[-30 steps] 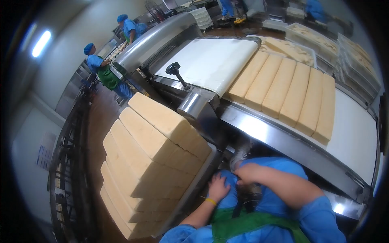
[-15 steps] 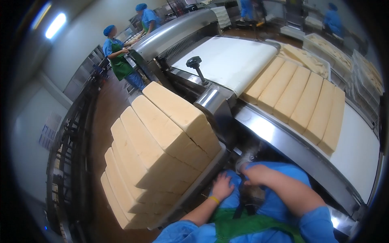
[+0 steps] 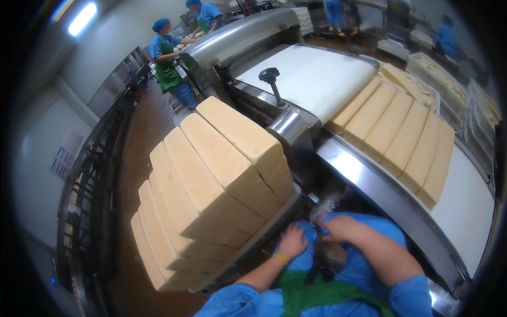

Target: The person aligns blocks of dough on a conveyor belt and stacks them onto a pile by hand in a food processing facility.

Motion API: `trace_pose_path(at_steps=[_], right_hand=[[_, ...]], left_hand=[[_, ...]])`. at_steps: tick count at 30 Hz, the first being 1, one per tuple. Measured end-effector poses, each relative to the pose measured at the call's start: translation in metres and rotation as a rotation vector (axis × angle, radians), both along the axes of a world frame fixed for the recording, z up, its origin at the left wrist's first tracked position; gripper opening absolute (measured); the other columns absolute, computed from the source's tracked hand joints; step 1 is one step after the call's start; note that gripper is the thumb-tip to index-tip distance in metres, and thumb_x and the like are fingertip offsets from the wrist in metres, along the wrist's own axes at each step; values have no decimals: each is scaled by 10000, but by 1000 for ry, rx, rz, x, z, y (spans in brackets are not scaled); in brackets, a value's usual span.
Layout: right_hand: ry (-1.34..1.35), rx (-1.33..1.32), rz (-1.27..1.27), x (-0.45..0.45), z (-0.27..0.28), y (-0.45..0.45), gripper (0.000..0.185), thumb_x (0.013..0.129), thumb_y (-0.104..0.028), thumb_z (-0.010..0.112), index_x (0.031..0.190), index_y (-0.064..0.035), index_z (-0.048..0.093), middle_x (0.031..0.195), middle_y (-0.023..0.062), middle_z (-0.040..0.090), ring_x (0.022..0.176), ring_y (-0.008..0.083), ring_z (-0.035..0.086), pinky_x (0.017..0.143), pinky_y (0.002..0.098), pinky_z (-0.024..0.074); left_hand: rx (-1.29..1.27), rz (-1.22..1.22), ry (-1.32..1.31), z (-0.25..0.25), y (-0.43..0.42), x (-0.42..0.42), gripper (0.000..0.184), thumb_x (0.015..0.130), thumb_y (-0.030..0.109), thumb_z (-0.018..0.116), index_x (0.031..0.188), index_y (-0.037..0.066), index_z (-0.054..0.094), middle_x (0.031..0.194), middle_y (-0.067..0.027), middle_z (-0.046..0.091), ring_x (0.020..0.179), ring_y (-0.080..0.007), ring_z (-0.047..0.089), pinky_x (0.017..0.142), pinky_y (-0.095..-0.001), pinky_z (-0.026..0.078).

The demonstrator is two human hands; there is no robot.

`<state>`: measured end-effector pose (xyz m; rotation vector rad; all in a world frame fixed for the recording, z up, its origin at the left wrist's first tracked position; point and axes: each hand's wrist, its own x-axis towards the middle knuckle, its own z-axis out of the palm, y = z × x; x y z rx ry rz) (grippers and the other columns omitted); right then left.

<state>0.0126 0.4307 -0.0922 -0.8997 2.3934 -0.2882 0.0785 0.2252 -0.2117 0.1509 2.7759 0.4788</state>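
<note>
My left hand lies on my blue-clad thigh with its fingers spread, holding nothing. My right hand rests at my other knee; its fingers curl down and are partly hidden, so their grip cannot be made out. To the left of my hands is a layered stack of long pale loaf-like blocks on a tray. In front and to the right, a row of similar pale blocks lies side by side on the machine's feed table. Neither hand touches any block.
A white conveyor belt runs under a steel machine hood. A black knob stands at its side. Crates of pale pieces are at the right. Co-workers in blue stand beyond the machine. A dark rack lines the left.
The view has shifted slightly, so the machine and loaf-like blocks sit a little lower and further right. My hands stay in the same place on my legs.
</note>
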Motion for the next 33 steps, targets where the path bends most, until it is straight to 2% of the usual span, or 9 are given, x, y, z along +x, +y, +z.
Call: trace_pose_path(at_steps=[6, 9, 15, 24, 27, 30, 33], right_hand=[[-4, 11, -2, -3, 2, 4, 439, 814, -395, 673, 1113, -78, 620, 999, 186, 671, 959, 356, 641, 821, 448, 513], [-75, 88, -44, -6, 19, 0, 487, 825, -375, 666, 1215, -98, 577, 1098, 195, 642, 1024, 361, 611, 882, 436, 481], [-85, 158, -45, -6, 13, -3, 533, 831, -408, 651, 1252, -91, 570, 1139, 182, 635, 1047, 348, 608, 904, 425, 474], [-82, 222, -56, -4, 6, -5, 510, 838, -407, 653, 1234, -93, 585, 1162, 182, 630, 1074, 343, 598, 925, 416, 467], [-48, 197, -46, -4, 0, -3, 497, 822, -435, 649, 1187, -99, 608, 1136, 170, 646, 1047, 347, 617, 887, 431, 490], [-28, 198, -28, -3, -2, -2, 501, 816, -440, 655, 1179, -98, 612, 1135, 168, 647, 1041, 345, 620, 885, 432, 491], [-20, 192, -27, -2, -4, -1, 494, 812, -443, 657, 1160, -95, 620, 1115, 172, 652, 1026, 349, 625, 876, 433, 494]], left_hand=[[19, 24, -12, 0, 0, 2, 512, 813, 354, 637, 1266, 136, 546, 1464, -124, 361, 1389, -361, 254, 1042, -670, 270], [5, 20, -3, -3, -1, 0, 508, 813, 353, 634, 1263, 134, 547, 1463, -122, 362, 1389, -358, 253, 1038, -676, 270], [0, 15, -6, -9, -3, 0, 493, 820, 357, 628, 1250, 129, 551, 1466, -117, 361, 1391, -351, 253, 1037, -675, 273], [36, 16, -2, 7, -4, 6, 490, 821, 327, 631, 1243, 93, 543, 1468, -138, 353, 1389, -352, 264, 1054, -645, 284], [50, 14, 10, 6, -5, 6, 490, 820, 328, 633, 1241, 93, 545, 1467, -140, 353, 1389, -354, 263, 1053, -645, 287], [38, 23, 45, -8, -6, 7, 484, 808, 356, 636, 1233, 137, 562, 1455, -116, 378, 1384, -343, 265, 1019, -654, 308], [25, 15, 39, -11, -6, 6, 483, 807, 355, 637, 1231, 136, 563, 1455, -113, 378, 1385, -342, 265, 1022, -655, 304]])
